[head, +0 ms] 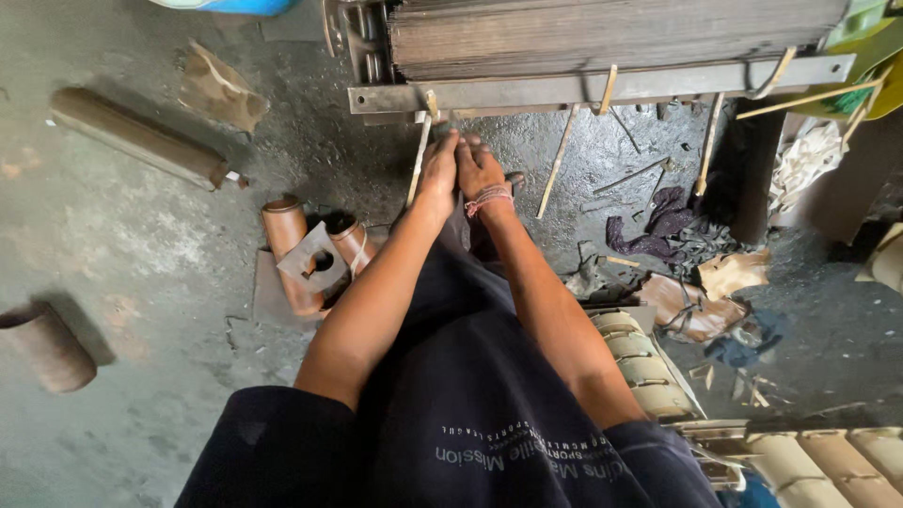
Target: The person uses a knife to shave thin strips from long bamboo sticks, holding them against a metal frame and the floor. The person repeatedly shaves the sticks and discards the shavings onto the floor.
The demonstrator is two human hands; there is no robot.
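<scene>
A thin wooden stick (419, 160) leans against the metal bar (602, 89) at the machine's lower edge. Left hand (438, 167) and right hand (480, 171), pressed together, pinch the stick. Rusty pipes (306, 246) lie on the floor (141, 254) to the left.

head view | worn on the person's head | faces steeply down, slightly forward | close over outstretched arms

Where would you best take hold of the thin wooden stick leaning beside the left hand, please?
Probably mid-shaft on the wooden stick, coming from its left side. It leans steeply against the metal rail, its shaft is bare there, and the left hand crowds its right side.
</scene>
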